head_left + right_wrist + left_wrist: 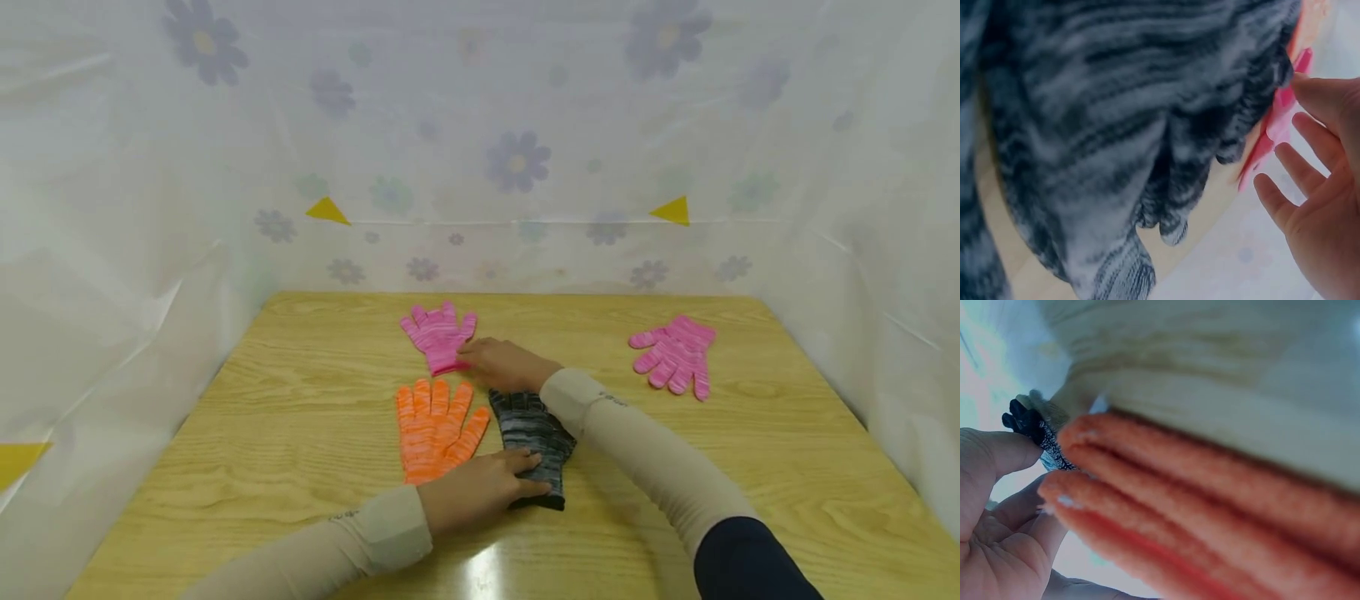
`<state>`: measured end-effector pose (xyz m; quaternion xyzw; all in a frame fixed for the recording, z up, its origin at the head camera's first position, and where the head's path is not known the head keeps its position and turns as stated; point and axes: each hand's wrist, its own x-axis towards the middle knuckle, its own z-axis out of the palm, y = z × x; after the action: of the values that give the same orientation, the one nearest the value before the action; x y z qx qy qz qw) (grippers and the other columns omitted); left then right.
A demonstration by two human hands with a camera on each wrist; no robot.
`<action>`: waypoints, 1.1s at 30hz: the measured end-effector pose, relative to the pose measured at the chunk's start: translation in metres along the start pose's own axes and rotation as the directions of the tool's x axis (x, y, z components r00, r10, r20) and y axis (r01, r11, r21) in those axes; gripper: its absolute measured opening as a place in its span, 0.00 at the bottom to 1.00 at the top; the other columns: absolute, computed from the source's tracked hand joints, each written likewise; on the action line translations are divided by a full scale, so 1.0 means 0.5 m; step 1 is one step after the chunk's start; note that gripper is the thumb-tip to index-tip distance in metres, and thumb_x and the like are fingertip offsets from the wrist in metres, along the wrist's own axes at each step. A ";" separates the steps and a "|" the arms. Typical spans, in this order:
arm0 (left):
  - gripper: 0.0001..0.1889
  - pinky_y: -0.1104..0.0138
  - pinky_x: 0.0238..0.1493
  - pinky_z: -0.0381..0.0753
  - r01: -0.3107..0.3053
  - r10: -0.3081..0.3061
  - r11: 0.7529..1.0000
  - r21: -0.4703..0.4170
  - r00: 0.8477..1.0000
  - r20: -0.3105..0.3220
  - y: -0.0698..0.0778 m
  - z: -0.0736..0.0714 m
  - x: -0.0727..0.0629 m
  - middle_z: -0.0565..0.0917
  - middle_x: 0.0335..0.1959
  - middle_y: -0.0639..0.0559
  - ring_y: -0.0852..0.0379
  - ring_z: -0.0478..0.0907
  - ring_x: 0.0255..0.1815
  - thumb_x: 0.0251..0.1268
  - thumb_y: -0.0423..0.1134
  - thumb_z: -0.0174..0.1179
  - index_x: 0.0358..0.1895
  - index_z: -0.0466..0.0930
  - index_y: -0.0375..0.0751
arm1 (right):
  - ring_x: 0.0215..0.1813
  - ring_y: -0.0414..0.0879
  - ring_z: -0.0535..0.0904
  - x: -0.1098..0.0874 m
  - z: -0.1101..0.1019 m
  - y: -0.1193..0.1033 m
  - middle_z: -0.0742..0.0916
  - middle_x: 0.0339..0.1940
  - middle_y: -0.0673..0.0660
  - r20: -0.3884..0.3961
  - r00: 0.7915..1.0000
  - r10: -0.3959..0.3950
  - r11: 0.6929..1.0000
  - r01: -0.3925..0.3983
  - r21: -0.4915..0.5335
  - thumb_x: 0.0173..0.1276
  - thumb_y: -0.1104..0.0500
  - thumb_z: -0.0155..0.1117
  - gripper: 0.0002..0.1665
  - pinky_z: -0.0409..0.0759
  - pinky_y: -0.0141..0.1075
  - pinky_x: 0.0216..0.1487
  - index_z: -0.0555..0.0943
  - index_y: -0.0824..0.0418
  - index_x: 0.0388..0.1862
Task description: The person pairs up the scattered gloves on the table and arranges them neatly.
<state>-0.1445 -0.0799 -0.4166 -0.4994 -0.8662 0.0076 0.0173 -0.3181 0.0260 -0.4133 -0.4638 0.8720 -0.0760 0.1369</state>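
Nearest the wearer, the left hand (476, 492) comes in from the left in a beige sleeve (300, 554). Its fingers are relaxed and apart, laid over the cuff end of a dark grey glove (534, 442); no grip on it is evident. That glove lies flat on the tabletop (300, 417), cuff toward the wearer and glove fingers pointing away. Just to its left lies an orange glove (431, 425), also pointing away, its cuff end hidden by the left hand and sleeve.

Farther out, the right hand (506, 364) passes above the far end of the dark grey glove. Its fingers are extended and loosely spread in the right wrist view, holding nothing. They point left at the near corner of a pink glove (437, 336); firm contact cannot be confirmed. This is the governing relation: the pink glove lies left of and slightly beyond the right fingertips, its long axis running away from the wearer, cuff nearest. The right hand is clearly the closer of the two.

A second pink glove (678, 357) lies well apart to the right, glove fingers toward the wearer. Behind the tabletop hangs a flowered sheet (442, 150) bearing two yellow triangles (327, 212).
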 end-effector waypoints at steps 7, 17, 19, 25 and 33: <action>0.21 0.66 0.61 0.75 0.030 -0.029 0.999 -0.034 0.999 0.035 0.005 0.002 0.007 0.73 0.66 0.47 0.52 0.70 0.66 0.68 0.40 0.56 0.64 0.75 0.57 | 0.60 0.48 0.75 0.004 0.014 0.009 0.82 0.57 0.51 -0.051 0.997 -0.060 0.998 0.059 -0.022 0.74 0.56 0.54 0.18 0.73 0.44 0.63 0.77 0.52 0.61; 0.22 0.69 0.61 0.74 0.021 -0.022 1.000 0.016 0.999 0.038 0.002 -0.002 0.007 0.72 0.66 0.48 0.54 0.70 0.65 0.66 0.39 0.59 0.63 0.75 0.55 | 0.45 0.50 0.80 -0.001 0.028 0.025 0.84 0.41 0.55 -0.231 0.967 -0.109 0.990 0.085 -0.114 0.68 0.60 0.62 0.09 0.79 0.42 0.50 0.83 0.60 0.46; 0.21 0.70 0.60 0.74 0.000 0.000 0.999 0.033 1.000 0.019 -0.001 0.001 0.007 0.74 0.65 0.48 0.55 0.72 0.64 0.65 0.38 0.60 0.62 0.77 0.53 | 0.42 0.49 0.80 -0.002 0.028 0.025 0.84 0.38 0.55 -0.240 0.964 -0.117 0.987 0.085 -0.139 0.67 0.60 0.63 0.08 0.80 0.42 0.47 0.84 0.60 0.42; 0.17 0.72 0.58 0.76 -0.044 0.048 0.998 0.051 0.997 -0.061 -0.008 0.001 0.005 0.80 0.57 0.50 0.57 0.76 0.57 0.62 0.37 0.63 0.55 0.82 0.48 | 0.39 0.48 0.80 0.000 0.029 0.019 0.83 0.36 0.54 -0.194 0.973 -0.123 0.966 0.072 -0.249 0.67 0.55 0.64 0.09 0.80 0.40 0.45 0.83 0.59 0.40; 0.16 0.71 0.57 0.76 -0.028 0.031 0.999 0.043 0.997 -0.073 -0.008 -0.002 -0.003 0.80 0.56 0.49 0.57 0.77 0.56 0.63 0.36 0.62 0.54 0.82 0.47 | 0.39 0.46 0.79 0.008 0.031 0.017 0.83 0.37 0.53 -0.139 0.983 -0.123 0.936 0.068 -0.346 0.70 0.50 0.59 0.13 0.80 0.39 0.44 0.82 0.58 0.43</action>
<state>-0.1472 -0.0829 -0.4156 -0.5118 -0.8570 0.0077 0.0595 -0.3221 0.0273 -0.4308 -0.5149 0.8565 0.0321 -0.0188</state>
